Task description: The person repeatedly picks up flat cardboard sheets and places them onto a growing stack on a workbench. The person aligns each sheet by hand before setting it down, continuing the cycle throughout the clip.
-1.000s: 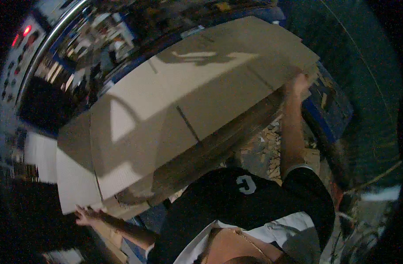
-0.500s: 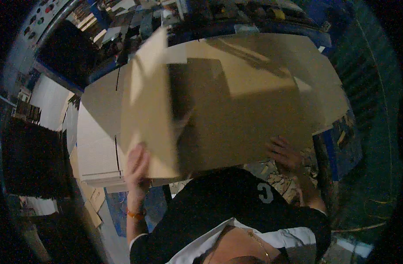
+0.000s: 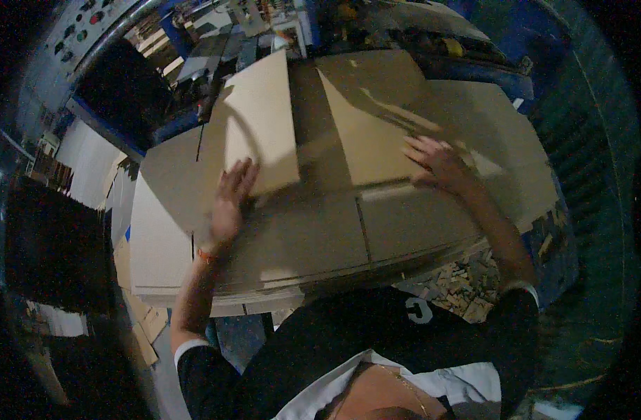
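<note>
A folded brown cardboard sheet (image 3: 380, 105) lies over a stack of flat cardboard blanks (image 3: 299, 234) in front of me. Its left panel (image 3: 264, 119) catches the light and looks tilted up, with a dark shadow beside it. My left hand (image 3: 231, 199) rests at this panel's near left corner, fingers stretched out over the board; its thumb is hard to make out. Over at the sheet's near right edge, my right hand (image 3: 439, 164) has its fingers spread and touches the board. Neither hand visibly wraps round the cardboard.
Beyond the stack stands a machine with a dark blue frame (image 3: 474, 73). Cardboard scraps (image 3: 464, 283) lie heaped below the stack's near right edge. A dark bristly stack (image 3: 51, 259) is at the left, and a panel with buttons (image 3: 79, 31) at the upper left.
The cardboard sheet has moved away from me across the stack, uncovering the blanks at the near side. Both hands have moved forward with it, the right one also turning inward.
</note>
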`<state>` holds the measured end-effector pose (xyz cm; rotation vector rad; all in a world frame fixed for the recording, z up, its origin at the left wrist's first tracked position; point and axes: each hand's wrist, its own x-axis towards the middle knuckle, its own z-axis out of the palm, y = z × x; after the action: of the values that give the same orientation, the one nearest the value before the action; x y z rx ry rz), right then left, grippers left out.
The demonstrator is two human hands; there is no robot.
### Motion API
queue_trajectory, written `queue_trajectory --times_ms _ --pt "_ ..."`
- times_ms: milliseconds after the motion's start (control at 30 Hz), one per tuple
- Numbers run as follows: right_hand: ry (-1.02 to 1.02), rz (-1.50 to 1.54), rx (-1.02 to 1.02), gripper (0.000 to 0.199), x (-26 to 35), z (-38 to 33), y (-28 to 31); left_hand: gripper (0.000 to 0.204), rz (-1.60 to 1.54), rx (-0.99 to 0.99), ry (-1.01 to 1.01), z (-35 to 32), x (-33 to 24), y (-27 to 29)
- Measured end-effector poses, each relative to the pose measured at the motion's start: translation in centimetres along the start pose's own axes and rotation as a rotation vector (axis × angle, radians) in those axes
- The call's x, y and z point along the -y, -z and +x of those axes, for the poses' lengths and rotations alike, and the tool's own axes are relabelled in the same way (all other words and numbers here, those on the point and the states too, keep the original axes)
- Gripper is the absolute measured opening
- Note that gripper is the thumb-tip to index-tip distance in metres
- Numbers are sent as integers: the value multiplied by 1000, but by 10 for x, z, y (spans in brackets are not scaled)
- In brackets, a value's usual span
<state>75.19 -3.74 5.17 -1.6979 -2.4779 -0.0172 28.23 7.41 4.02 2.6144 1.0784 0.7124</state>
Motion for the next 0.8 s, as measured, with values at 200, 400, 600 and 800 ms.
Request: queue_trajectory --times_ms 200,400,600,800 --pt "-351 -241 -54 74 -17 99 -10 66 607 -162 112 118 24 1" --pt "-900 65 -484 76 -16 -73 0 57 335 -579 287 -40 45 76" --pt "-1476 -344 -249 67 -9 -174 -37 52 233 -611 909 -230 131 105" --pt "-1330 -205 -377 61 -17 -158 -25 55 -61 -696 988 -235 95 91"
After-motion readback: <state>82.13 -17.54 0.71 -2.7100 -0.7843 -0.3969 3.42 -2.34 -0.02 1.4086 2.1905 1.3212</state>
